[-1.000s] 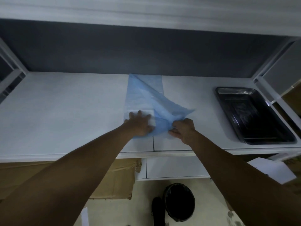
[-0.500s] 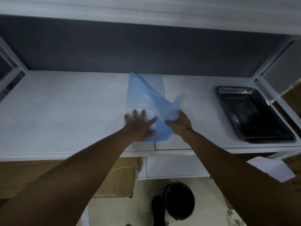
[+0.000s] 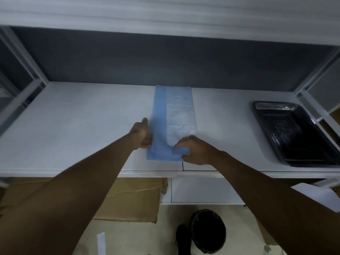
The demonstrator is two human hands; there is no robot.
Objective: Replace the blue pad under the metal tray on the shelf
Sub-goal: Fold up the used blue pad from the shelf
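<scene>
Sitting off at the far right end of the shelf, well apart from both hands: metal tray, dark and glossy, angled a little, resting directly on the white surface. Framing it on the right, white upright posts of the rack. Nothing lying between tray and pad but bare white board.

Lying mid-shelf, folded into a long narrow strip running from the back wall toward the front edge: blue pad, darker blue band down its left side and along the near end, paler whitish face showing on the right. Gripping the pad's left edge near the front, left hand, fingers curled under, thumb sticking up. Pinching the bunched near-right corner of the pad, right hand, fingers curled round a fold of blue.

Showing a seam in the shelf board just in front of the right hand. Closing off the back, a dark grey wall panel; overhanging above, a pale upper shelf.

Peeking out below the front edge: flattened brown cardboard on the left, white sheet at right, round black bin on the pale floor with a dark shoe just beside it.
</scene>
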